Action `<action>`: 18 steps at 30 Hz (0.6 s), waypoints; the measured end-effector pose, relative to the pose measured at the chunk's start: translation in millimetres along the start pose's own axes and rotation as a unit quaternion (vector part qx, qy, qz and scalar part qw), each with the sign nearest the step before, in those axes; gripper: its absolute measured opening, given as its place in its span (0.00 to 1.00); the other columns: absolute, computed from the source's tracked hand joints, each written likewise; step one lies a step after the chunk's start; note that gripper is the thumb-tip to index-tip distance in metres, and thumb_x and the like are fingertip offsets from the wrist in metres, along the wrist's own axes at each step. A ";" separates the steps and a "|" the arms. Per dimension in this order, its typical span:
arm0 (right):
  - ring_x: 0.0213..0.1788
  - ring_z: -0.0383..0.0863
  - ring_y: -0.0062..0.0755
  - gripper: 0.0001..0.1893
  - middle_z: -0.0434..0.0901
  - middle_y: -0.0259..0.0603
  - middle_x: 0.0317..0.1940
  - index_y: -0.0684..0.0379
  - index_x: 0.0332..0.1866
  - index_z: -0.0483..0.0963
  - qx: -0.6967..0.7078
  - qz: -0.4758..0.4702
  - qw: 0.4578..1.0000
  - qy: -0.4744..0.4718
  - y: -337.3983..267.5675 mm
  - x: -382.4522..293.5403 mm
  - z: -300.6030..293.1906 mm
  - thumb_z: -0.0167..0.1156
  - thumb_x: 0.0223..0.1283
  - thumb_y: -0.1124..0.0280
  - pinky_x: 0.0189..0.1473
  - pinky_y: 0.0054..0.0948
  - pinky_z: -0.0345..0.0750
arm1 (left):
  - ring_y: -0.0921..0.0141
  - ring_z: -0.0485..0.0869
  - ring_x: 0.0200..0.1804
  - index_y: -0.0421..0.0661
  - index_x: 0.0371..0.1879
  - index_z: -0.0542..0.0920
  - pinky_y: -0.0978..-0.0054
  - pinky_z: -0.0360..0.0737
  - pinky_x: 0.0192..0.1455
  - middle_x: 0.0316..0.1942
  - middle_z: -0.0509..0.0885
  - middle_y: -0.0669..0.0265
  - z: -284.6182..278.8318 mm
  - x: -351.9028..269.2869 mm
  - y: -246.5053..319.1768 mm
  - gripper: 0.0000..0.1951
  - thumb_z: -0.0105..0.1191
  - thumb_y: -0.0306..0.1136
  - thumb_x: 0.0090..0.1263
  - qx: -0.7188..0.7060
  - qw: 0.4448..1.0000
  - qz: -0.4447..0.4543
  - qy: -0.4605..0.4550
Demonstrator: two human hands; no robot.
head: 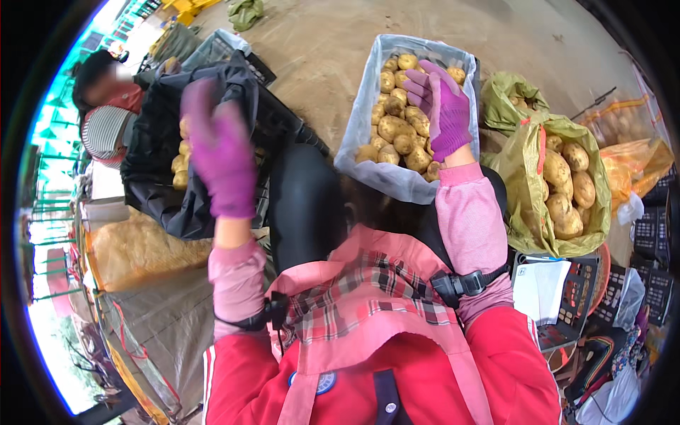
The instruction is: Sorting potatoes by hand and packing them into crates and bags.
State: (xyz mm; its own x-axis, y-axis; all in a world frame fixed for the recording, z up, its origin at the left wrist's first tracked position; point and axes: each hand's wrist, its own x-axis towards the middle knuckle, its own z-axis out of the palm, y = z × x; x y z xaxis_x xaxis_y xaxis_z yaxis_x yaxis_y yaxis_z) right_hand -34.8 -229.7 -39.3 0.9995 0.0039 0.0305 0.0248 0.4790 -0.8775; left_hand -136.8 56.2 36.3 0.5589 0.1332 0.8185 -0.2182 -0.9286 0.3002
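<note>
My right hand (439, 109), in a purple knit glove, is over a crate lined with pale translucent plastic (357, 125). Its fingers are spread and I see nothing in its grip. Many potatoes (396, 127) of mixed sizes fill that crate. My left hand (220, 149), gloved in the same purple, is blurred by motion. It hovers over a container lined with black plastic (154, 138), where small potatoes (181, 164) show beside the glove. Thumb and fingers look apart, with no object visible in them; the underside of this hand is hidden.
At my right stands an open yellow-green sack (510, 196) of large potatoes (563, 186), with another green sack (507, 87) behind it. A person (109, 114) is at far left. Papers (539, 289) lie on a black crate (576, 297). My knee (305, 207) is between the lined containers.
</note>
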 end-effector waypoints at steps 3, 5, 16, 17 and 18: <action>0.47 0.82 0.35 0.19 0.81 0.48 0.48 0.63 0.60 0.70 0.006 -0.015 0.999 0.042 -1.6 4.5 -0.8 0.47 0.72 0.62 0.52 0.30 0.79 | 0.60 0.80 0.53 0.43 0.56 0.76 0.68 0.72 0.58 0.48 0.82 0.55 96.8 -19.0 36.6 0.19 0.51 0.33 0.66 -0.134 0.952 -0.077 -0.265; 0.47 0.82 0.35 0.19 0.81 0.48 0.48 0.63 0.60 0.70 0.014 -0.025 0.998 0.062 -0.8 8.5 -3.2 0.47 0.72 0.62 0.51 0.30 0.79 | 0.56 0.79 0.56 0.50 0.60 0.74 0.60 0.69 0.62 0.51 0.82 0.53 158.8 -46.3 56.8 0.24 0.50 0.44 0.66 -0.068 0.895 -0.061 -0.436; 0.48 0.82 0.35 0.18 0.81 0.47 0.48 0.61 0.58 0.72 -0.009 0.005 0.995 0.095 6.1 34.1 -10.6 0.48 0.72 0.62 0.53 0.29 0.78 | 0.55 0.79 0.55 0.56 0.65 0.67 0.58 0.74 0.58 0.53 0.79 0.51 293.7 -153.3 52.2 0.32 0.61 0.44 0.60 0.002 0.743 -0.044 -0.668; 0.48 0.82 0.35 0.18 0.81 0.47 0.48 0.61 0.58 0.72 -0.003 -0.008 0.996 0.093 4.9 35.8 -12.8 0.48 0.72 0.62 0.52 0.29 0.78 | 0.56 0.79 0.54 0.52 0.64 0.68 0.60 0.74 0.58 0.53 0.78 0.51 289.8 -139.0 52.3 0.32 0.61 0.44 0.60 -0.095 0.787 -0.129 -0.596; 0.48 0.82 0.35 0.18 0.81 0.47 0.48 0.61 0.58 0.72 -0.001 -0.007 0.996 0.092 4.3 37.3 -14.5 0.48 0.72 0.62 0.52 0.29 0.78 | 0.57 0.80 0.54 0.49 0.63 0.68 0.62 0.75 0.57 0.53 0.78 0.51 284.4 -121.2 54.3 0.32 0.62 0.44 0.60 -0.182 0.792 -0.227 -0.537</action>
State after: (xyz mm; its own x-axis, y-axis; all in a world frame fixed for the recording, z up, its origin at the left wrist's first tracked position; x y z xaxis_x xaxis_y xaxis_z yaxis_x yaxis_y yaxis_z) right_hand 2.9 -240.2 -48.9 0.9854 -0.1637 -0.0462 0.0379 0.4763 -0.8785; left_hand 11.2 -108.9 -186.0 0.9609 -0.1286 -0.2451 0.0935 -0.6826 0.7248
